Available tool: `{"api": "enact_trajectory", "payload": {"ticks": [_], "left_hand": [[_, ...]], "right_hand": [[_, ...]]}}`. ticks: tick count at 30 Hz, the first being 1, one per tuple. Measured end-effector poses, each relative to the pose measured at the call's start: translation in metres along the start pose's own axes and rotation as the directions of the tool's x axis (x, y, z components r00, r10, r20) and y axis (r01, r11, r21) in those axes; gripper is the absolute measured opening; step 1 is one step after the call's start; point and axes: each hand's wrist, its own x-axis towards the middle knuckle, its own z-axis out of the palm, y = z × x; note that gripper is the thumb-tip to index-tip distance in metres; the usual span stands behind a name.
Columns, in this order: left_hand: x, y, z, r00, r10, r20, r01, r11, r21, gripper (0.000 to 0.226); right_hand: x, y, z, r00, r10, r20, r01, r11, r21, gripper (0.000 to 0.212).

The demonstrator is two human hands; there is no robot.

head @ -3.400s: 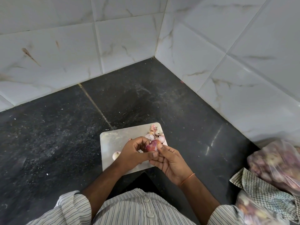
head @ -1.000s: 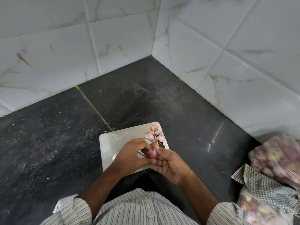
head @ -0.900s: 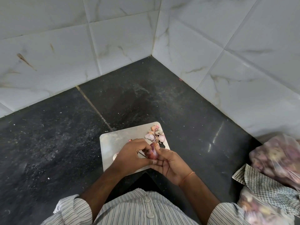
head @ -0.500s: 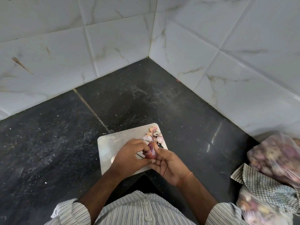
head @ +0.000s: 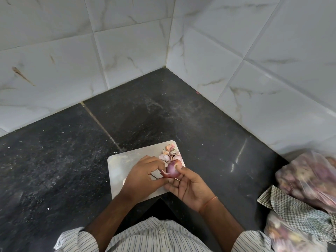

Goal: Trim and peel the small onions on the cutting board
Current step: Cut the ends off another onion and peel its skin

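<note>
A small purple onion (head: 172, 170) is held just above the right side of the steel cutting board (head: 123, 160). My right hand (head: 190, 188) grips it from the right and below, thumb on top. My left hand (head: 141, 179) is curled against the onion's left side, thumb reaching under it. A thin dark knife blade (head: 154, 176) shows between its fingers. A strip of loosened skin (head: 163, 172) curls off the onion towards the left hand. A pile of peels and cut ends (head: 170, 153) lies at the board's far right corner.
The board sits on a black stone counter (head: 54, 160) in a corner of white tiled walls (head: 127, 51). At the right edge lie a clear bag of small onions (head: 309, 175), a checked cloth (head: 294, 210) and a second bag (head: 291, 235).
The onion has turned in my right hand and shows more of its purple surface. A strip of skin now curls loose at its left side. Both hands stay over the board.
</note>
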Motion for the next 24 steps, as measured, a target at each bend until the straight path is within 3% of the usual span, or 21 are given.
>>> {"api": "enact_trajectory", "payload": {"ticks": [3, 8, 16, 20, 24], "left_hand": [[0.001, 0.002, -0.001, 0.999, -0.027, -0.036, 0.025, 0.999, -0.033, 0.026], [-0.001, 0.0, -0.001, 1.0, -0.027, -0.002, 0.027, 0.998, -0.06, 0.026], [0.003, 0.007, 0.002, 0.991, -0.13, -0.037, 0.128, 0.99, -0.058, 0.037], [0.004, 0.013, 0.011, 0.981, -0.187, -0.059, 0.185, 0.982, -0.038, 0.05], [0.006, 0.017, 0.016, 0.973, -0.191, -0.13, 0.187, 0.981, -0.045, 0.049]], "right_hand": [[-0.001, -0.005, 0.0, 0.999, -0.02, 0.03, 0.021, 0.999, -0.05, 0.071], [-0.003, -0.013, -0.003, 0.995, -0.024, 0.097, 0.037, 0.99, -0.134, 0.05], [0.004, -0.018, 0.0, 0.997, -0.081, 0.0, 0.081, 0.991, -0.103, 0.04], [0.007, -0.011, 0.004, 0.994, -0.106, -0.016, 0.105, 0.992, -0.075, 0.046], [0.008, -0.004, 0.007, 0.99, -0.135, -0.044, 0.133, 0.991, -0.029, 0.05]]}}
